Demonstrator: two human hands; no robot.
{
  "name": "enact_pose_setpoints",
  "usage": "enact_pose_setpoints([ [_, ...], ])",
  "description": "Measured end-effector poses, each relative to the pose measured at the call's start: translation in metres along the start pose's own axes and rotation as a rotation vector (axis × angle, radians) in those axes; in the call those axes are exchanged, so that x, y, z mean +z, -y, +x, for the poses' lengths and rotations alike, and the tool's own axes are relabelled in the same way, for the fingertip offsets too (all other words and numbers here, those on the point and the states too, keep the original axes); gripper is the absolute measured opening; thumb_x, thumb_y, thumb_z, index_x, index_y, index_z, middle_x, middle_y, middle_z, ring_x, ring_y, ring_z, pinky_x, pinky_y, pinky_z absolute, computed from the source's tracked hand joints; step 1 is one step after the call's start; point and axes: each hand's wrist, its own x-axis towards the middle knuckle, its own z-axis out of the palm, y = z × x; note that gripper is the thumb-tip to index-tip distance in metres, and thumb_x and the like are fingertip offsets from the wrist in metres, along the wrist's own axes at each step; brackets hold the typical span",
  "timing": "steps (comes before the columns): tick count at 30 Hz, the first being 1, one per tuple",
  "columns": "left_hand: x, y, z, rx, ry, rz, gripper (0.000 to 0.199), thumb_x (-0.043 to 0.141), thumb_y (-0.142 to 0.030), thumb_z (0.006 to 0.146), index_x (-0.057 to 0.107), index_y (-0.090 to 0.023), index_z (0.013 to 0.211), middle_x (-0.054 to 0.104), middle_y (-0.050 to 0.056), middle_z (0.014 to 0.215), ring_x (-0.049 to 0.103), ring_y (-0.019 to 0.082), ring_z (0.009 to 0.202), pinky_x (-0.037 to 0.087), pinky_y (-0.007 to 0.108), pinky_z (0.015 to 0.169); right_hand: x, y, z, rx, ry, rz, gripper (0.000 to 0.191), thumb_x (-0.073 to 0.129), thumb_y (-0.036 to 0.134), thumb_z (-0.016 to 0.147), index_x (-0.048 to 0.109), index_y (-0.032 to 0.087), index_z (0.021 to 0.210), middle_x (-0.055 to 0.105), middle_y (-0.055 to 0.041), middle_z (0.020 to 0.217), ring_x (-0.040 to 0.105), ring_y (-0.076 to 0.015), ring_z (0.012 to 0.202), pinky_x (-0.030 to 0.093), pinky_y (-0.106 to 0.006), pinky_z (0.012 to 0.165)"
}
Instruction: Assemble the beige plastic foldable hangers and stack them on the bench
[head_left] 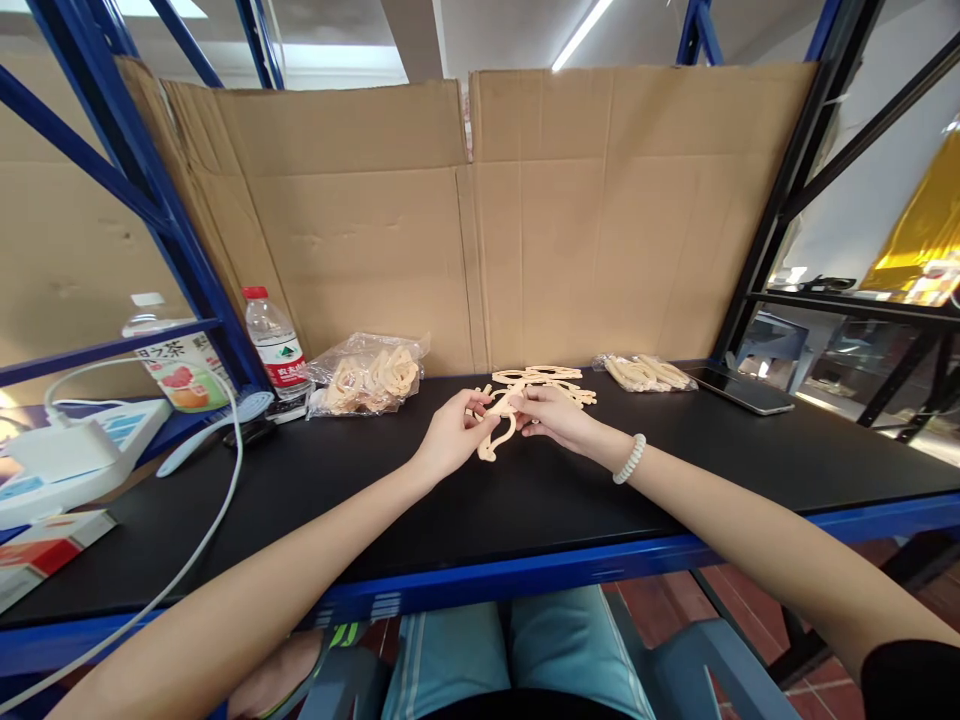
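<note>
Between my two hands, over the middle of the black tabletop, is a pale, curved wooden cutout piece (pixel 487 453). My left hand (pixel 452 432) pinches it from the left with thumb and fingers. From the other side my right hand (pixel 559 415) is closed on its upper part, a beaded bracelet at the wrist. The fingers partly cover the piece, so its full shape cannot be made out. Just behind the hands lies a loose pile of similar flat wooden pieces (pixel 559 377).
Clear bags of wooden parts (pixel 375 380) (pixel 649 373) flank the pile. A phone (pixel 742 390) lies at right. Leftward are a red-capped bottle (pixel 277 345), a light-blue handled item (pixel 202 435), a white cable (pixel 234 460) and a box (pixel 56 550). Cardboard (pixel 360 240) stands behind.
</note>
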Motion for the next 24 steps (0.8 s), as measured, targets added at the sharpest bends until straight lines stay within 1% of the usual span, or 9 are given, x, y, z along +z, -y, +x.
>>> enact_pose_setpoints([
  [2, -0.0015, 0.0017, 0.0021, -0.001, -0.029, 0.012, 0.023, 0.069, -0.026, 0.073, 0.064, -0.016, 0.093, 0.062, 0.002, 0.084, 0.059, 0.01, 0.059, 0.048, 0.022, 0.058, 0.0017, 0.0035, -0.0024, -0.044, 0.054, 0.058, 0.02, 0.073, 0.03, 0.076, 0.058, 0.016, 0.079, 0.064, -0.0016, 0.079, 0.061, -0.0098, 0.071, 0.051, -0.022, 0.066],
  [4, -0.0025, 0.0033, 0.0036, -0.001, -0.016, 0.01, 0.019, 0.069, -0.026, 0.073, 0.065, -0.016, 0.088, 0.065, 0.003, 0.081, 0.061, 0.012, 0.064, 0.05, 0.024, 0.063, 0.0034, 0.007, -0.0043, -0.04, 0.09, 0.06, 0.021, 0.073, 0.025, 0.073, 0.059, 0.017, 0.086, 0.066, -0.0024, 0.083, 0.061, -0.0104, 0.072, 0.05, -0.022, 0.066],
  [8, -0.0004, 0.0035, 0.0024, -0.069, 0.05, -0.084, 0.019, 0.069, -0.027, 0.074, 0.064, -0.015, 0.088, 0.065, 0.002, 0.075, 0.062, 0.013, 0.062, 0.052, 0.024, 0.058, 0.0024, 0.0104, -0.006, -0.025, 0.055, -0.023, 0.013, 0.068, 0.024, 0.075, 0.058, 0.017, 0.08, 0.055, 0.004, 0.061, 0.049, -0.0069, 0.055, 0.041, -0.018, 0.052],
  [10, 0.0014, 0.0022, 0.0006, -0.118, 0.081, -0.15, 0.019, 0.068, -0.029, 0.076, 0.061, -0.015, 0.088, 0.063, 0.0, 0.071, 0.061, 0.012, 0.057, 0.052, 0.023, 0.052, 0.0001, 0.0098, -0.0055, -0.05, 0.059, -0.074, 0.017, 0.068, 0.03, 0.076, 0.057, 0.017, 0.075, 0.047, 0.0064, 0.054, 0.043, -0.0062, 0.051, 0.038, -0.018, 0.05],
  [12, 0.0027, 0.0008, -0.001, -0.13, 0.099, -0.176, 0.02, 0.068, -0.03, 0.076, 0.059, -0.015, 0.087, 0.061, -0.001, 0.069, 0.059, 0.011, 0.053, 0.051, 0.022, 0.049, -0.0017, 0.0079, -0.0041, -0.059, 0.067, -0.119, 0.025, 0.07, 0.037, 0.076, 0.056, 0.016, 0.071, 0.046, 0.0062, 0.054, 0.042, -0.0063, 0.051, 0.039, -0.019, 0.051],
  [15, 0.0033, -0.0001, -0.0018, -0.069, 0.151, -0.121, 0.021, 0.066, -0.033, 0.077, 0.06, -0.015, 0.088, 0.061, -0.001, 0.067, 0.056, 0.01, 0.05, 0.048, 0.021, 0.046, -0.0019, 0.0037, -0.0007, -0.075, 0.052, -0.137, 0.03, 0.068, 0.042, 0.077, 0.057, 0.016, 0.068, 0.054, 0.0023, 0.064, 0.05, -0.0081, 0.058, 0.044, -0.021, 0.056],
  [18, 0.0026, 0.0006, -0.0007, -0.038, 0.174, -0.074, 0.019, 0.062, -0.034, 0.079, 0.06, -0.017, 0.086, 0.059, -0.002, 0.064, 0.056, 0.011, 0.048, 0.047, 0.021, 0.045, -0.0013, 0.0015, 0.0028, -0.119, -0.032, -0.099, 0.024, 0.067, 0.037, 0.078, 0.058, 0.016, 0.069, 0.06, -0.0002, 0.069, 0.057, -0.0104, 0.064, 0.048, -0.023, 0.062],
  [21, 0.0008, 0.0017, 0.0, -0.039, 0.121, -0.033, 0.013, 0.058, -0.03, 0.081, 0.058, -0.018, 0.084, 0.056, -0.004, 0.061, 0.056, 0.011, 0.047, 0.045, 0.021, 0.045, -0.0033, 0.0046, 0.0034, -0.139, -0.097, -0.05, 0.018, 0.061, 0.031, 0.083, 0.058, 0.016, 0.072, 0.061, -0.0009, 0.065, 0.057, -0.0111, 0.058, 0.047, -0.024, 0.057],
  [24, -0.0007, 0.0024, -0.0017, 0.029, 0.112, 0.121, 0.016, 0.049, -0.023, 0.086, 0.059, -0.018, 0.098, 0.055, -0.004, 0.061, 0.057, 0.012, 0.048, 0.045, 0.022, 0.05, -0.0061, 0.0112, -0.0004, -0.115, -0.017, -0.158, 0.016, 0.051, 0.026, 0.088, 0.057, 0.016, 0.077, 0.058, 0.0003, 0.055, 0.05, -0.0095, 0.045, 0.039, -0.022, 0.047],
])
